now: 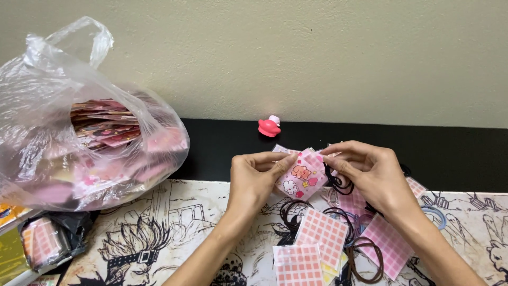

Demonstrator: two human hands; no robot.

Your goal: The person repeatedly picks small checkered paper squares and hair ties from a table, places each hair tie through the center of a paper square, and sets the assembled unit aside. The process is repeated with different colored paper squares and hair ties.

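Pale wall (296, 53) fills the upper half. Below it runs a black surface (455, 153), with a mat printed in black-and-white comic drawings (174, 212) laid over the near part.

Far left: a big clear plastic bag (79, 122), bulging, handles up, stuffed with pink patterned packets. It rests partly on the mat. Beneath its lower left edge, a smaller black-wrapped bundle of pink checked pouches (45, 241).

Centre: left hand (253, 180) and right hand (373, 175), both raised just above the mat. Between them, a small pink pouch (302, 175) printed with cartoon figures, held tilted like a diamond. Left thumb and fingers are pinched together on the pouch's left edge; right fingertips are closed on its upper right corner. A black hair tie (338, 184) hangs in loops from the right hand, just beside the pouch (whether it enters the pouch, I cannot tell).

On the mat under the hands: loose pink checked pouches (321, 230), overlapping, mixed with brown and black hair ties (365, 259). One light blue hair tie (436, 214) lies at right.

Behind, on the black surface: a small pink toy figure (270, 127), well apart from the hands.
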